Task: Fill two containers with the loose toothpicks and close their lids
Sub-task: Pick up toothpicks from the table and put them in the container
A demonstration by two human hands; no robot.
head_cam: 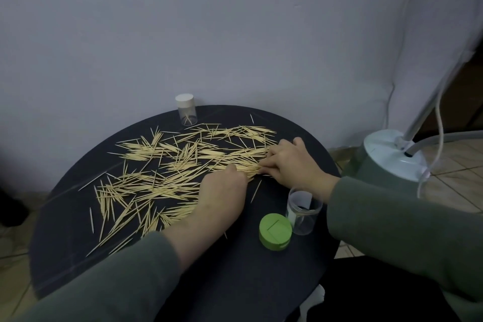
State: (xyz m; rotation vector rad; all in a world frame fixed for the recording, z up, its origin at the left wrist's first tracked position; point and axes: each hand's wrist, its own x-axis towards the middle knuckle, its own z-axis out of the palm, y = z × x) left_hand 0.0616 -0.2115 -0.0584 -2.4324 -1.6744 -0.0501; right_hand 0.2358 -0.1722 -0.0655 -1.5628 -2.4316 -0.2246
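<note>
Many loose toothpicks (167, 165) lie scattered over a round black table (230, 269). My left hand (222, 191) and my right hand (290, 162) meet at a bunch of toothpicks (251, 168) near the table's middle right, fingers curled onto it from both sides. An open clear container (304, 210) stands by my right wrist, with its green lid (275, 235) lying beside it on the table. A second clear container (186, 110) with a white lid on top stands at the far edge, holding a few toothpicks.
A white and green appliance base (392, 159) with a pole and hoses stands on the tiled floor right of the table. A pale wall is close behind the table. The table's near part is bare black cloth.
</note>
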